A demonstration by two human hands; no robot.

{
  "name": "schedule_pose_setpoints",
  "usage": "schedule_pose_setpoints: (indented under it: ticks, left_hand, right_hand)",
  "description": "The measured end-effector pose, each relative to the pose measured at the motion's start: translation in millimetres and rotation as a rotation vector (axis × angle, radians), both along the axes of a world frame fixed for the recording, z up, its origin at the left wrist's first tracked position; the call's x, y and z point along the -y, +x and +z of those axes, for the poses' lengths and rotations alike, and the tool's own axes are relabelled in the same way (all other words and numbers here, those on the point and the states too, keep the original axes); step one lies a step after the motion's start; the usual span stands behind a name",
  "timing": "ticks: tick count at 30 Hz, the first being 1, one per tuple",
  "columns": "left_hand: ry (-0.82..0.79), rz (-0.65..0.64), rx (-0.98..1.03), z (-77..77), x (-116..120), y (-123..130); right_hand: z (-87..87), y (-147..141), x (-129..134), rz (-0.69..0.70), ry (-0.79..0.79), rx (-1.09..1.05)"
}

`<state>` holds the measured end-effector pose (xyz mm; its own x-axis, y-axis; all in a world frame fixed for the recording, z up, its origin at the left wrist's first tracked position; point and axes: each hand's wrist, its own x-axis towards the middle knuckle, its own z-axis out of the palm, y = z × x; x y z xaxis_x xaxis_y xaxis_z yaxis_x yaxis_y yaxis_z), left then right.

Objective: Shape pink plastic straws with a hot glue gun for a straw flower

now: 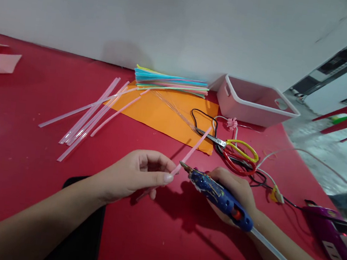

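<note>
My left hand [143, 172] pinches a pink pipe cleaner [194, 148] between thumb and fingers; it slants up to the right over the red table. My right hand [235, 191] is wrapped round a blue hot glue gun [213, 191], whose nozzle points left and meets or nearly meets the pipe cleaner just above my left fingertips. A long translucent glue stick [284, 259] sticks out of the gun's back end. Left of my hands lie several pink translucent straws [89, 116], with another pink pipe cleaner [115, 115] beside them.
An orange sheet [163, 112] lies behind my hands, with a bundle of coloured pipe cleaners [169, 81] at its back edge. Scissors [241, 154] and cables lie right, near a pink basket [258, 104]. A purple power strip [327, 235] sits at the right; a black object [86, 233] lies under my left forearm.
</note>
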<state>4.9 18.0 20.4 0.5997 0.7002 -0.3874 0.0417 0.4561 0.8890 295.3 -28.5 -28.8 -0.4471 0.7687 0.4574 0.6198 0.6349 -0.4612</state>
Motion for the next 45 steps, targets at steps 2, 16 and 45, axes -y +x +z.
schedule_pose_setpoints:
  ticks: [2,16,45]
  left_hand:
    - [0.000,0.001,0.001,-0.2,-0.2,-0.3]
    - [0.004,0.020,0.016,-1.0,-0.5,-0.7]
    - [0.007,0.040,0.019,-5.4,0.9,-3.7]
  right_hand:
    - [-1.3,1.2,-0.7,0.003,0.005,0.006]
    - [5.0,-0.6,2.6,-0.084,-0.100,0.003]
    - [-0.1,0.7,-3.7,-0.102,0.003,-0.012]
